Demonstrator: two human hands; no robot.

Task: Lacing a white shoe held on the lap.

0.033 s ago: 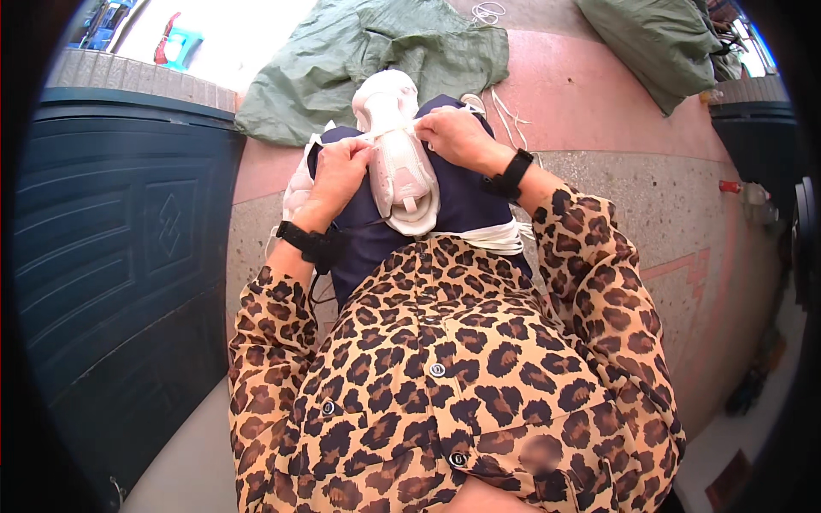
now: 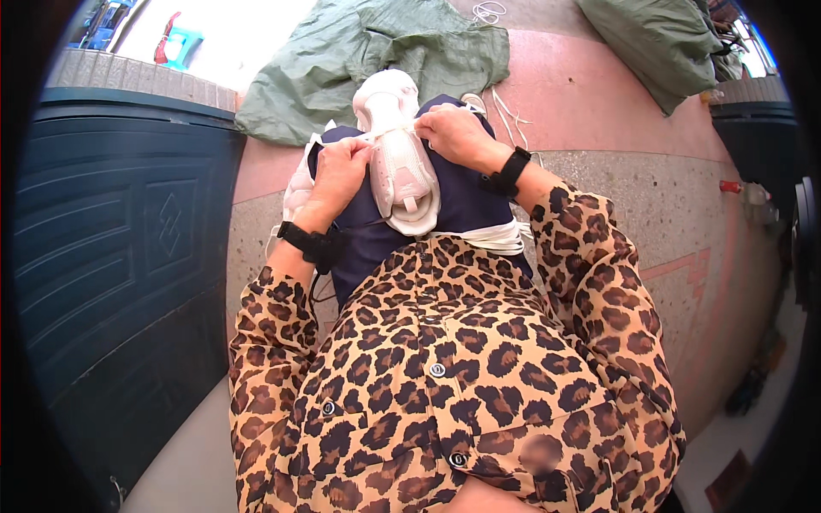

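Head view: two bare hands work at one white and pale pink sneaker point(image 2: 402, 167), which lies on the dark navy cloth point(image 2: 483, 209) over the person's lap, toe pointing away and heel opening toward the body. The left hand point(image 2: 340, 171) is nearly closed, its thumb and fingertips pinched on a thin white lace point(image 2: 395, 130) at the left side of the sneaker. The right hand point(image 2: 457, 135) is closed in the same narrow way, pinching the lace on the opposite side, so that it runs across the upper between them.

Each wrist wears one black band, two in all: one on the left point(image 2: 305, 245), one on the right point(image 2: 513, 171). One bundle of flat white laces point(image 2: 494, 238) lies across the lap, between the sneaker's heel and the right forearm. Beside the left wrist is a puffy white object point(image 2: 298, 186), perhaps a second shoe, though the arm covers too much of it to be sure.

Two masses of green fabric show beyond: one crumpled green sheet point(image 2: 368, 51) spread past the toe, and one bulging green sack point(image 2: 658, 47) at upper right. One loose coil of white cord point(image 2: 488, 13) lies on the floor near the sheet.
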